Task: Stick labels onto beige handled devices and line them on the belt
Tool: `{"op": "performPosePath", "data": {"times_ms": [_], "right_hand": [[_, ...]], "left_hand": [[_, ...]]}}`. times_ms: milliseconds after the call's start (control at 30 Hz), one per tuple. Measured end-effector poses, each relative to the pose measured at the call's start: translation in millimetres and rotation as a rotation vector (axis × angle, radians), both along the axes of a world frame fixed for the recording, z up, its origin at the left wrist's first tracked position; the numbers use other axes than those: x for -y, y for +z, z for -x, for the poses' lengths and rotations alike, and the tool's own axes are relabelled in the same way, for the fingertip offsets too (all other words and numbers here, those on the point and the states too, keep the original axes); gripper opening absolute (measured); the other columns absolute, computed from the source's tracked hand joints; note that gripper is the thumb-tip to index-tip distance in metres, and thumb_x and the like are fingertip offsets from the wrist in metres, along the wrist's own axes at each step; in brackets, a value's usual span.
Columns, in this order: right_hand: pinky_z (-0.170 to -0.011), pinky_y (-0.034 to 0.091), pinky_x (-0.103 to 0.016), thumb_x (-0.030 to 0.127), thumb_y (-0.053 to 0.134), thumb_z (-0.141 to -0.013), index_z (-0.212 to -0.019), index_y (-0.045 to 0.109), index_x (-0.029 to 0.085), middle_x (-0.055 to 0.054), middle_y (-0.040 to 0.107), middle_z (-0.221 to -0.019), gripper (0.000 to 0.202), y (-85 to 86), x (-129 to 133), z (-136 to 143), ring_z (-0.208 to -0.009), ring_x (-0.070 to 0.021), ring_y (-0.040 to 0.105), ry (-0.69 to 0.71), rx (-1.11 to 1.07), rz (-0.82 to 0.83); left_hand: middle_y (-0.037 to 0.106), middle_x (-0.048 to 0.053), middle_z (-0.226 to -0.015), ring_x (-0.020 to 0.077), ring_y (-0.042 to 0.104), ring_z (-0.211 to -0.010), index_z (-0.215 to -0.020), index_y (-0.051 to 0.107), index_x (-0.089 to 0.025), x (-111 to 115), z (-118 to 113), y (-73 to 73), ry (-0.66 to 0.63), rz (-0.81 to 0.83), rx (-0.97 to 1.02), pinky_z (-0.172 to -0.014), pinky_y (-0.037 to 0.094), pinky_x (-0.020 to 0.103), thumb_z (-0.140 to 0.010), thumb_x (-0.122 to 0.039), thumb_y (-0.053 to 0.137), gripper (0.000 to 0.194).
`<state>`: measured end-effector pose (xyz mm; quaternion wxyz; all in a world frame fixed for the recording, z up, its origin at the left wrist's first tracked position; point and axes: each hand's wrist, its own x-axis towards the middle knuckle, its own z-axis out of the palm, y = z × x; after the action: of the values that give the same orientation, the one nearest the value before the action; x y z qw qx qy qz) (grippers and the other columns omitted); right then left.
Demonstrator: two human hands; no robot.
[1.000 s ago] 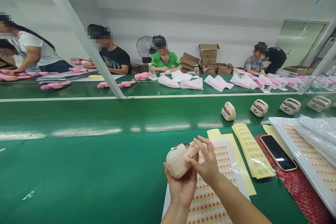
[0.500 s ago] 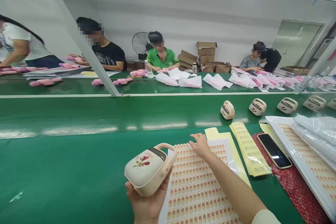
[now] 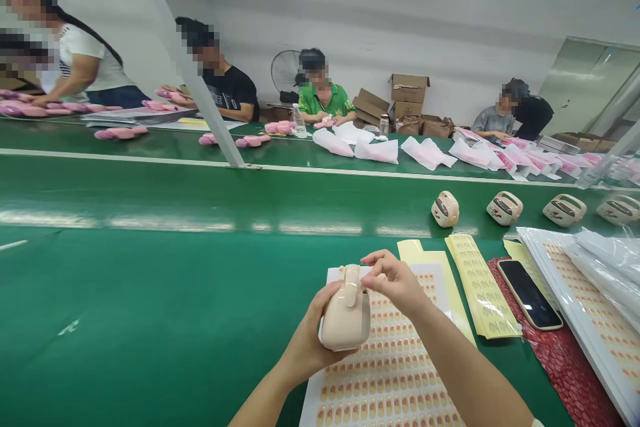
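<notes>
My left hand (image 3: pixel 311 341) is wrapped round a small cream-coloured device with a carry handle (image 3: pixel 345 325), held above the sticker sheet with one handle end facing me. At the device's right upper side is my right hand (image 3: pixel 397 285), thumb and forefinger pinched by the base of the handle. Whatever sits in that pinch is too small to make out. Under both hands lies a white sheet of small oval orange-and-cream stickers (image 3: pixel 387 365). The device's printed front is turned out of sight.
Several similar devices (image 3: pixel 445 209) stand in a row on the green belt (image 3: pixel 300 201). To my right lie yellow label strips (image 3: pixel 483 287), a phone (image 3: pixel 530 295) on red wrap (image 3: pixel 575 373), and more sticker sheets (image 3: pixel 575 280) under clear plastic. Co-workers sit across the belt.
My left hand has turned the device and brought it to the right over the sheet. My right hand has come from the sheet's top edge to the device, its fingers now pinched.
</notes>
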<state>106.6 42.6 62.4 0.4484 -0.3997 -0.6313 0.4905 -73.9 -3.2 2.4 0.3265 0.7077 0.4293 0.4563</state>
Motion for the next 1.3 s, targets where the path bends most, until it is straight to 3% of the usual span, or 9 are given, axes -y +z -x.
{"op": "performPosePath", "data": {"times_ms": [100,200,533,733,833,900,1033,1300], "right_hand": [[-0.09,0.036,-0.039,0.034,0.065,-0.069,-0.058,0.056,0.019,-0.005,0.051,-0.096,0.02,7.3,17.2,-0.8,-0.1,-0.0203,0.05,0.003,0.047,-0.056],[-0.091,0.035,-0.039,0.031,0.064,-0.07,-0.058,0.056,0.019,-0.005,0.05,-0.096,0.019,5.0,22.4,-5.1,-0.101,-0.0206,0.049,-0.011,0.109,-0.1],[-0.081,0.044,-0.037,0.025,0.06,-0.074,-0.06,0.054,0.02,-0.006,0.052,-0.093,0.016,-5.3,28.9,-12.8,-0.095,-0.0197,0.052,-0.104,0.136,-0.25],[-0.076,0.048,-0.035,0.022,0.055,-0.079,-0.067,0.055,0.02,-0.007,0.053,-0.09,0.012,-15.3,30.1,-13.2,-0.089,-0.018,0.055,-0.2,0.216,-0.582],[-0.075,0.049,-0.033,0.022,0.055,-0.079,-0.079,0.057,0.02,-0.008,0.054,-0.092,0.003,-19.1,32.5,-16.0,-0.089,-0.0179,0.054,-0.217,0.259,-0.764],[-0.076,0.049,-0.034,0.023,0.056,-0.079,-0.089,0.057,0.02,-0.01,0.055,-0.096,0.011,-21.3,35.0,-19.0,-0.091,-0.019,0.054,-0.213,0.286,-0.82],[-0.08,0.048,-0.037,0.028,0.057,-0.078,-0.101,0.055,0.022,-0.011,0.055,-0.101,0.024,-24.2,41.6,-25.4,-0.096,-0.0219,0.054,-0.193,0.349,-0.796],[-0.092,0.041,-0.04,0.035,0.06,-0.074,-0.115,0.05,0.024,-0.012,0.052,-0.113,0.043,-21.6,54.1,-31.4,-0.107,-0.0244,0.049,-0.195,0.397,-0.551]], "left_hand": [[0.039,0.012,-0.128,0.0316,0.04,-0.118,-0.127,0.027,-0.031,-8.3,-5.8,-3.7,-0.133,-0.089,-0.086,-0.093,0.038,0.048,-0.058,-0.026,0.074,0.083],[0.038,0.011,-0.128,0.0319,0.038,-0.119,-0.128,0.023,-0.032,-12.3,-11.6,-6.6,-0.187,-0.14,-0.093,-0.093,0.037,0.05,-0.059,-0.024,0.074,0.086],[0.037,0.011,-0.127,0.0322,0.038,-0.118,-0.128,0.023,-0.032,-10.8,-21.0,-2.4,-0.198,-0.172,-0.098,-0.092,0.04,0.05,-0.06,-0.021,0.073,0.085],[0.039,0.011,-0.125,0.0316,0.04,-0.117,-0.127,0.025,-0.031,-12.4,-25.4,-0.5,-0.192,-0.217,-0.104,-0.092,0.04,0.05,-0.061,-0.024,0.071,0.08],[0.039,0.011,-0.125,0.0317,0.041,-0.116,-0.126,0.026,-0.03,-11.5,-26.7,-1.9,-0.196,-0.202,-0.089,-0.091,0.041,0.05,-0.061,-0.025,0.071,0.08],[0.039,0.012,-0.126,0.0319,0.042,-0.115,-0.126,0.025,-0.03,-10.1,-27.6,-2.6,-0.199,-0.18,-0.082,-0.09,0.041,0.05,-0.06,-0.026,0.072,0.081],[0.039,0.013,-0.126,0.033,0.042,-0.115,-0.126,0.026,-0.029,-7.3,-30.2,-3.3,-0.192,-0.14,-0.105,-0.09,0.041,0.05,-0.06,-0.025,0.071,0.08],[0.043,0.012,-0.125,0.0346,0.047,-0.111,-0.127,0.029,-0.031,-10.8,-35.2,-17.9,-0.175,-0.211,-0.088,-0.087,0.044,0.048,-0.053,-0.025,0.072,0.086]]}}
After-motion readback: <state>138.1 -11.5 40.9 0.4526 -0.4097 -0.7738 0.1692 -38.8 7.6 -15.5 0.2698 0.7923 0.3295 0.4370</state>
